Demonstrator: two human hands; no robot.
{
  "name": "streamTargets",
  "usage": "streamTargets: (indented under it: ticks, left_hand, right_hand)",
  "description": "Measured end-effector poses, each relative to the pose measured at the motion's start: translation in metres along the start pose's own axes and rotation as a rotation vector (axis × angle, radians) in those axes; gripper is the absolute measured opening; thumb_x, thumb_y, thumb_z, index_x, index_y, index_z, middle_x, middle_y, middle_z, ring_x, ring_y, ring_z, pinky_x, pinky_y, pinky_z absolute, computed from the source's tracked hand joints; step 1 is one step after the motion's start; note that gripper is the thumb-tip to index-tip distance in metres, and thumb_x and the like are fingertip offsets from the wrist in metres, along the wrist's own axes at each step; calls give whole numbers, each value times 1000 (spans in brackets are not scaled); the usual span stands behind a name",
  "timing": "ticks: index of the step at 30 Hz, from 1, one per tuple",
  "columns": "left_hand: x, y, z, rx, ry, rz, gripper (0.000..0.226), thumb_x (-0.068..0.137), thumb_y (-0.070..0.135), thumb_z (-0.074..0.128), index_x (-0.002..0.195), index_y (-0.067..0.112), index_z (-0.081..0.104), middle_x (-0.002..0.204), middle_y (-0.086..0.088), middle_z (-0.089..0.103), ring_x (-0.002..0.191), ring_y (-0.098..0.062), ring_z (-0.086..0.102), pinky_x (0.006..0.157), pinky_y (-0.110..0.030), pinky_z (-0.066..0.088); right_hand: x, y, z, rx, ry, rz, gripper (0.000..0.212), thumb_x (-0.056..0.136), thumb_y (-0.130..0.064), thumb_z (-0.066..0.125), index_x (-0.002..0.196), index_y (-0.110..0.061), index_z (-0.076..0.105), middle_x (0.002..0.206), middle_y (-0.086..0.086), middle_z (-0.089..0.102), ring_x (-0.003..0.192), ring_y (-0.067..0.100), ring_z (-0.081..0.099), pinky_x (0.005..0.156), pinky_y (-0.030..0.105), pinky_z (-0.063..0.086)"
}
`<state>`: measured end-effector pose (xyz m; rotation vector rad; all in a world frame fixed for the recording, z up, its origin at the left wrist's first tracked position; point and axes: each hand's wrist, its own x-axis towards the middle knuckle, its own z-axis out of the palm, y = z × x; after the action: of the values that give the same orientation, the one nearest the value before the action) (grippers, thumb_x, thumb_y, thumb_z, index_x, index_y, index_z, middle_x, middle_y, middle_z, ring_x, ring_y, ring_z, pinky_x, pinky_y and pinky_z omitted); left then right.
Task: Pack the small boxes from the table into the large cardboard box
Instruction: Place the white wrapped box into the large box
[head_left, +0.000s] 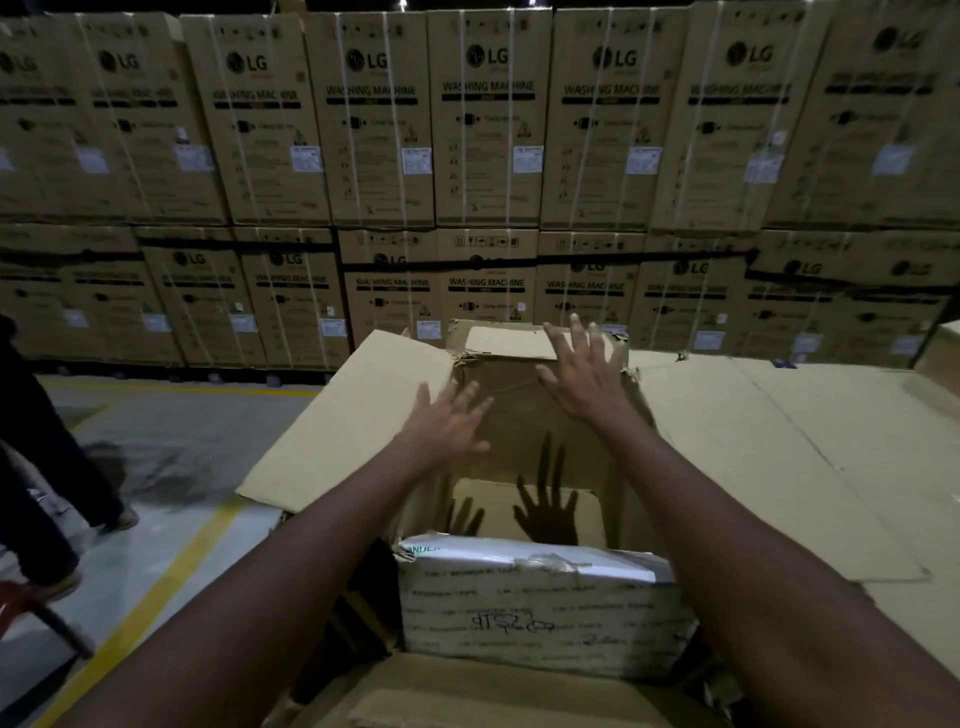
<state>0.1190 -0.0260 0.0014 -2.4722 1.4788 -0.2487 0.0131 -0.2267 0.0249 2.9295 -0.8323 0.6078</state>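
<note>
The large cardboard box stands open below me, its flaps folded outward. Inside it, against the near wall, lies a small box wrapped in white printed paper with handwriting on it. The rest of the box floor is bare and shows the shadows of my hands. My left hand hovers over the opening with fingers spread, holding nothing. My right hand reaches further, fingers spread, near the far flap; whether it touches the flap I cannot tell.
Flattened cardboard sheets lie to the right of the box. A wall of stacked washing-machine cartons fills the background. At the left a person's legs stand on the grey floor with yellow lines.
</note>
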Motion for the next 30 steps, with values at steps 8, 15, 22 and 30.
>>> streamTargets:
  ticks: [8, 15, 22, 30]
  left_hand:
    - [-4, 86, 4, -291, -263, 284, 76, 85, 75, -8, 154, 42, -8, 163, -1, 18, 151, -34, 5, 108, -71, -19]
    - [-11, 92, 4, -378, -352, 367, 62, 91, 72, -1, 150, 53, -3, 165, 3, 7, 151, -32, 0, 112, -68, -16]
    - [-14, 100, 7, -715, -629, 288, 84, 85, 83, 14, 156, 38, 21, 163, -3, 24, 147, -26, 27, 118, -55, 23]
    - [-18, 93, -5, -667, -420, 344, 57, 94, 74, 19, 149, 58, 16, 152, -11, 44, 129, -31, 50, 111, -52, 36]
  right_hand:
    - [-17, 27, -39, 32, 212, 78, 68, 101, -49, 42, 160, -32, 12, 168, 13, 3, 154, 37, -1, 116, 68, -1]
    - [-35, 49, -49, 33, 236, 135, 68, 101, -51, 38, 160, -37, 7, 168, 11, 3, 154, 35, 0, 116, 66, -4]
    - [-44, 58, -50, 35, 224, 150, 68, 102, -53, 34, 159, -38, 1, 169, 10, 1, 154, 36, -1, 117, 67, -1]
    - [-51, 57, -53, 45, 201, 162, 66, 103, -51, 35, 159, -38, 3, 169, 10, 2, 154, 36, 1, 115, 68, 0]
